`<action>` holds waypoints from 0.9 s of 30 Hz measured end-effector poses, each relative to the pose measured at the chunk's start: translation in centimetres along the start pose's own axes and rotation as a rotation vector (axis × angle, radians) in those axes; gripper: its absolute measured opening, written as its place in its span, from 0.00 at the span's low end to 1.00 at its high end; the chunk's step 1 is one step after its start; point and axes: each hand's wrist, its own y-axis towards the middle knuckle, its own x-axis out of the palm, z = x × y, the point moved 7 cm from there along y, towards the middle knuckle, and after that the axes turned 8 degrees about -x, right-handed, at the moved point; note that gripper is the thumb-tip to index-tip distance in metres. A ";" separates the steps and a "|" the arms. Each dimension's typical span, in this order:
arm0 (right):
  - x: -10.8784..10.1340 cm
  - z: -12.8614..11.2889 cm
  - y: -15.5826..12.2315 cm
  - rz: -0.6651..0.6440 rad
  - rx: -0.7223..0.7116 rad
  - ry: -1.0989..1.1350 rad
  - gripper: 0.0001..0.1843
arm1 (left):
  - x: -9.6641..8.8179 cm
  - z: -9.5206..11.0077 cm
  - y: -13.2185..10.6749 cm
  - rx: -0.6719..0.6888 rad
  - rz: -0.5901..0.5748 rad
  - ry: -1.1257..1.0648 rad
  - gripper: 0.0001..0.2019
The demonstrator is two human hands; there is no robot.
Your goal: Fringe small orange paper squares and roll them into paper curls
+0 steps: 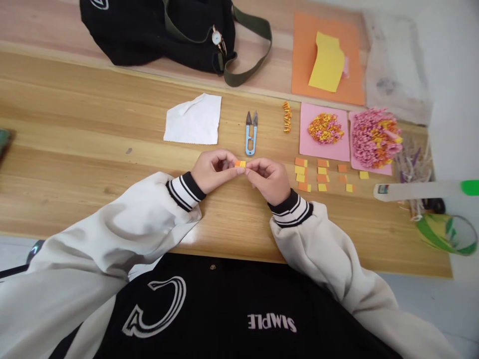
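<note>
Over the table's middle, a small orange-and-yellow paper piece [240, 163] is pinched between my two hands. My left hand [212, 172] grips its left end between thumb and fingers. At the right end, the thumb and forefinger of my right hand [271, 180] close on it, the other fingers curled. Just beyond my fingers lie blue-handled thread snips [248, 137], blades pointing away. To the right of my right hand, several small orange and yellow paper pieces [322, 178] lie in short columns. A folded orange-and-yellow strip [287, 117] is behind them.
A torn white paper [194, 122] lies back left. Back right, pink sheets [305, 144] carry piles of tiny pink, orange and yellow pieces [374, 137]. Farther back are a black bag [149, 32], a watch [216, 37] and orange paper [303, 60]. A green-rimmed container [430, 232] stands far right.
</note>
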 end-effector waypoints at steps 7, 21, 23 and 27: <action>-0.2 -0.3 0.1 0.021 0.010 0.039 0.11 | -0.2 0.0 0.0 0.012 -0.016 -0.006 0.11; 0.0 -0.3 0.0 0.014 0.024 0.060 0.13 | -0.3 0.0 0.0 -0.018 -0.019 -0.004 0.10; -0.1 -0.2 0.0 0.029 0.041 0.066 0.13 | -0.4 0.2 0.0 -0.027 -0.014 -0.034 0.10; -0.2 -0.3 0.0 0.063 0.061 0.081 0.12 | -0.5 0.3 0.1 -0.045 -0.008 -0.077 0.11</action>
